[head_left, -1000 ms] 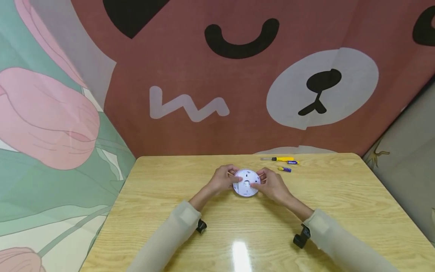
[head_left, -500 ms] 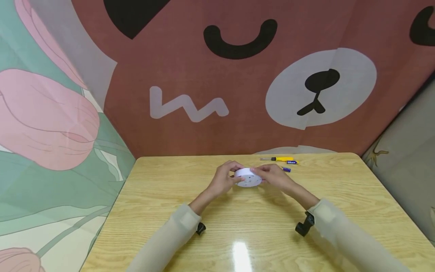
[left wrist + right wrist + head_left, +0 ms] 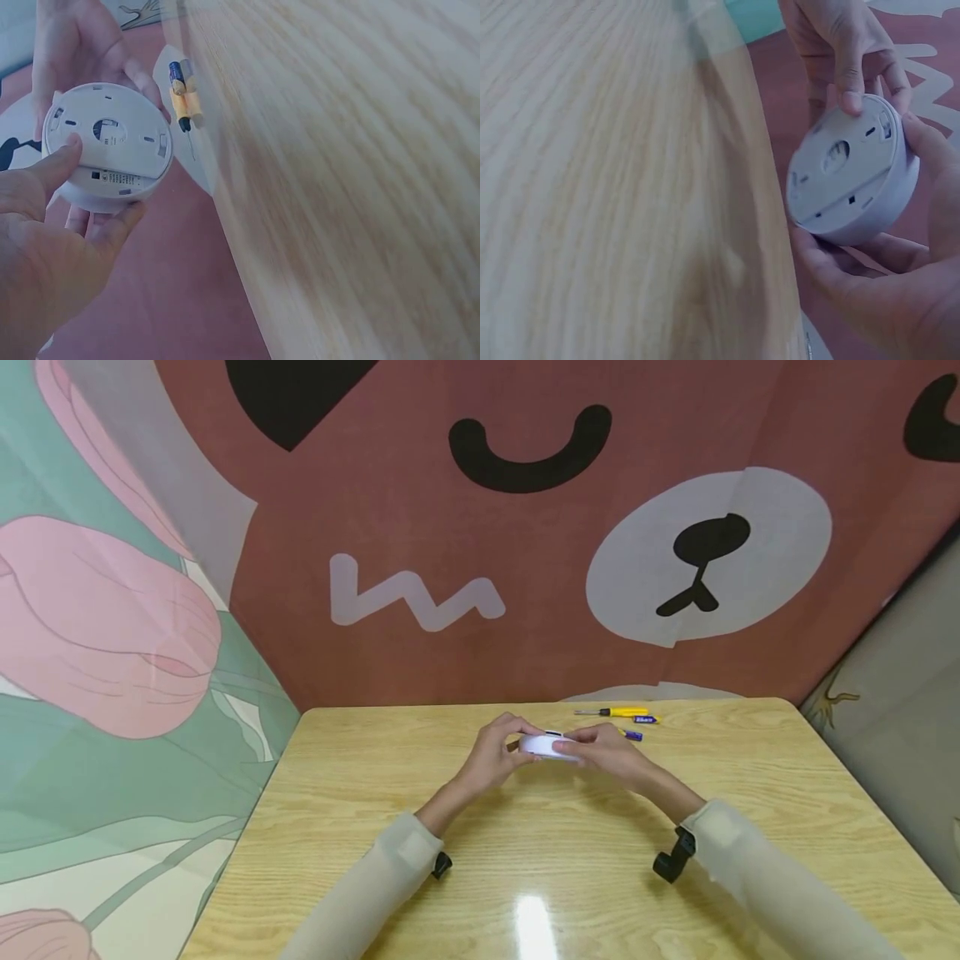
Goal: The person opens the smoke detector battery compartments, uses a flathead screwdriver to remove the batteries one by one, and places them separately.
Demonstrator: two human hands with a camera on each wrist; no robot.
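Both hands hold a round white puck-shaped device point(image 3: 542, 747) above the table, its edge-on side showing in the head view. Slots, a round centre hole and a printed label mark its back plate point(image 3: 105, 139) in the left wrist view. My left hand point(image 3: 489, 753) grips the left edge, with the thumb point(image 3: 64, 161) pressed on the back plate. On the right edge, my right hand point(image 3: 613, 752) pinches the device, its thumb on the side rim and fingers beneath, as the right wrist view of that hand point(image 3: 907, 292) shows. The device's other face is hidden in the wrist views.
Behind the right hand, a yellow screwdriver point(image 3: 626, 712) lies near the wooden table's point(image 3: 480, 860) back edge. Beside it lie a blue-and-yellow battery point(image 3: 646, 720) and another point(image 3: 633, 736), partly covered by the hand. A printed bear curtain point(image 3: 420, 660) hangs behind the table.
The device has tipped from showing its back plate to standing edge-on in the head view. The right hand has shifted its grip on the rim; the left hand stays at the left edge.
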